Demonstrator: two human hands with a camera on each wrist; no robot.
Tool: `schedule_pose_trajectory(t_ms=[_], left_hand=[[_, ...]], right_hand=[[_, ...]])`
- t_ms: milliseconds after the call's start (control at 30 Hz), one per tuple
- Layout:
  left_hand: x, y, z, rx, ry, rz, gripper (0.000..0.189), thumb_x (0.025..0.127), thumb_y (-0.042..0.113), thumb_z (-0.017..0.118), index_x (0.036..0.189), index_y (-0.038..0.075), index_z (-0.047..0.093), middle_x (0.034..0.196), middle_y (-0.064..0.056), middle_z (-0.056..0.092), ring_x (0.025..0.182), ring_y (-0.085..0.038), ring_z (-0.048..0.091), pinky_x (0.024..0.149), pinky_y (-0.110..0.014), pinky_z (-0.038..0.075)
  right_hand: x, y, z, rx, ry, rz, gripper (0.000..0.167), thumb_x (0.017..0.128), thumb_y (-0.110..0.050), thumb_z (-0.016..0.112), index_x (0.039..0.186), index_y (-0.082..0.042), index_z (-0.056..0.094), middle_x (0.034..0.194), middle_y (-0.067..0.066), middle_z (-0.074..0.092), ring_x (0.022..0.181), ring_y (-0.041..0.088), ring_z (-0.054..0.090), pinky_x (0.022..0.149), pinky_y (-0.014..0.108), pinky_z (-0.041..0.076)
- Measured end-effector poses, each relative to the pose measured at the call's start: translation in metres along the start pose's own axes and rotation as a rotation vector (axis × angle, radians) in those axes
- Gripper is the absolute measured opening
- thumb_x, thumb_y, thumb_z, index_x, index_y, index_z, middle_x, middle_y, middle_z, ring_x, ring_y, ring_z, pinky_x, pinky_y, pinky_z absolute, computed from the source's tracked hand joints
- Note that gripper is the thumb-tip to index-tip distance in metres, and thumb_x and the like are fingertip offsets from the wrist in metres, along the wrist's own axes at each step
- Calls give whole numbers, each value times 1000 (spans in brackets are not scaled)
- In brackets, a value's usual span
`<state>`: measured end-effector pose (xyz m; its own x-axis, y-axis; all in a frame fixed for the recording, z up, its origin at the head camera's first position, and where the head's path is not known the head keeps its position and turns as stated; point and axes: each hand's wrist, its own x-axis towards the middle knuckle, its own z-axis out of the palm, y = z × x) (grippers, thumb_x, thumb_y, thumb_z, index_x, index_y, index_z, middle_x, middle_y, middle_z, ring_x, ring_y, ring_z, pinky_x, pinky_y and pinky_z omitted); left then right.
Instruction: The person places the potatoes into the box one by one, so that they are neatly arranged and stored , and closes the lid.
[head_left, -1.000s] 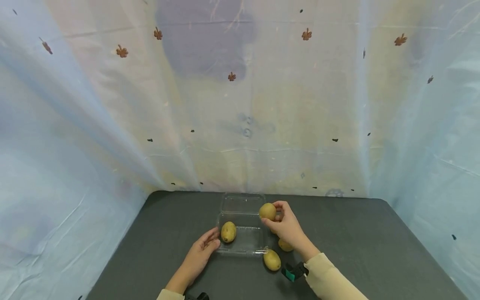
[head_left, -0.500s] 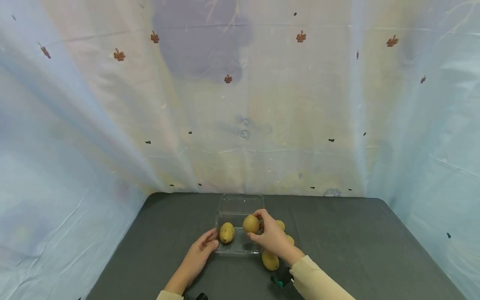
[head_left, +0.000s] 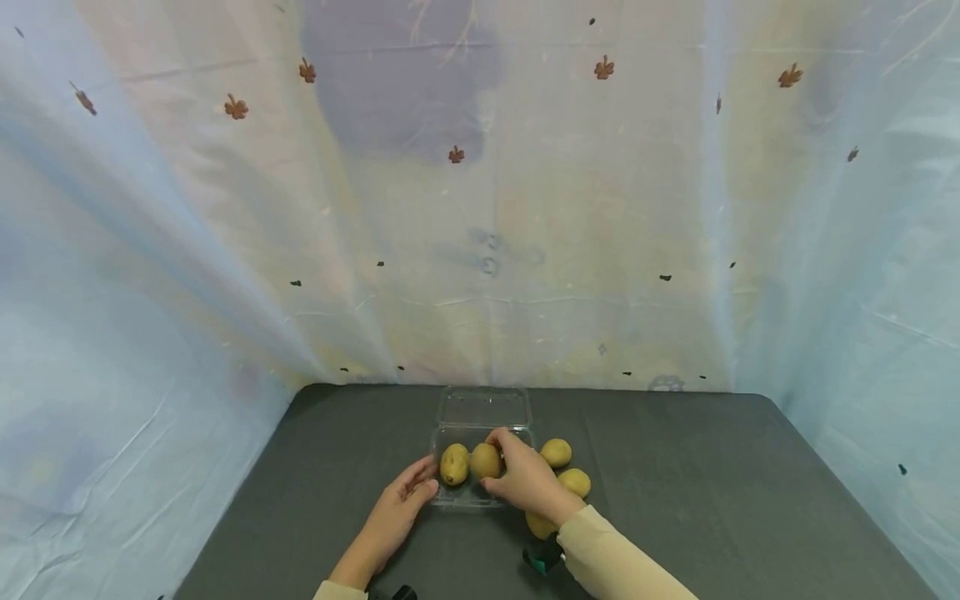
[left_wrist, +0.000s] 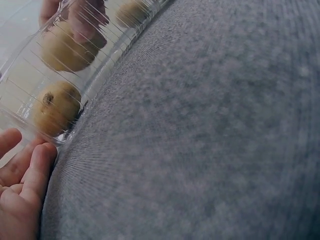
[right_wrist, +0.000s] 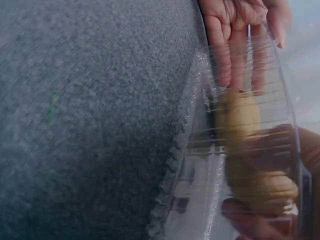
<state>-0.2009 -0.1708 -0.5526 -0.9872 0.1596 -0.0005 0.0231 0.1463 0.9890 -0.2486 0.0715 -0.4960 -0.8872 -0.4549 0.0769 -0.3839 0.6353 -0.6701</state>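
Note:
A clear plastic clamshell box (head_left: 483, 408) stands lidded side back, its lid open. Inside at the left lies an oval yellow-brown fruit (head_left: 454, 465) with a dark spot on its end, seen in the left wrist view. My right hand (head_left: 528, 483) reaches into the box and grips a second such fruit (head_left: 485, 462) between thumb and fingers, beside the first. My left hand (head_left: 397, 512) rests with extended fingers (left_wrist: 42, 160) at the box's left wall. Through the clear wall, the right wrist view shows the right thumb and fingers around the held fruit (right_wrist: 272, 192).
Right of the box, on the dark grey table (head_left: 675, 483), lie more yellow fruits: one at the back (head_left: 556, 452), another nearer fruit (head_left: 574, 482), and a front fruit (head_left: 538, 525) partly hidden by the right forearm. A patterned curtain (head_left: 487, 208) hangs behind.
My right hand has brought the second fruit leftward and down from the box's right side into the box, beside the first. The left hand stays at the left wall.

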Motion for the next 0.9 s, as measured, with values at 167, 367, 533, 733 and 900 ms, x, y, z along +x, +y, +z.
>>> schedule_pose_trajectory(t_ms=[167,367,533,733,900], left_hand=[[1,1,-1,-1,0,-2,61,100,37,54,150,10,33,149,-15,40,136,-30,37,109,-47,35],[0,0,0,6,4,-7,60,99,35,55,149,10,35,148,-14,41,136,-29,38,109,-46,34],[0,0,1,2,5,-6,60,99,36,55,149,10,34,148,-14,41,136,-28,38,110,-46,33],[0,0,0,-4,-4,-5,61,100,36,54,150,10,33,149,-14,40,136,-28,37,110,-47,33],[0,1,0,13,-5,-2,60,100,36,54,150,10,33,148,-14,41,136,-28,38,109,-46,35]], right_hand=[[3,-3,-1,-122,-42,-19,44,84,-25,77,121,-16,54,98,-7,59,78,8,55,64,28,48],[3,-7,-2,-187,-51,-13,47,85,-30,76,125,-13,57,107,-2,61,84,11,57,68,30,49],[3,-7,-3,-206,-57,-26,50,86,-26,76,129,-12,55,110,2,59,86,13,57,70,31,50],[4,-6,-5,-227,-60,-19,49,86,-23,75,129,-8,56,111,5,59,92,18,59,73,32,51],[6,-5,-1,-232,-12,7,48,86,-29,76,124,-5,59,110,8,61,92,20,60,71,33,51]])
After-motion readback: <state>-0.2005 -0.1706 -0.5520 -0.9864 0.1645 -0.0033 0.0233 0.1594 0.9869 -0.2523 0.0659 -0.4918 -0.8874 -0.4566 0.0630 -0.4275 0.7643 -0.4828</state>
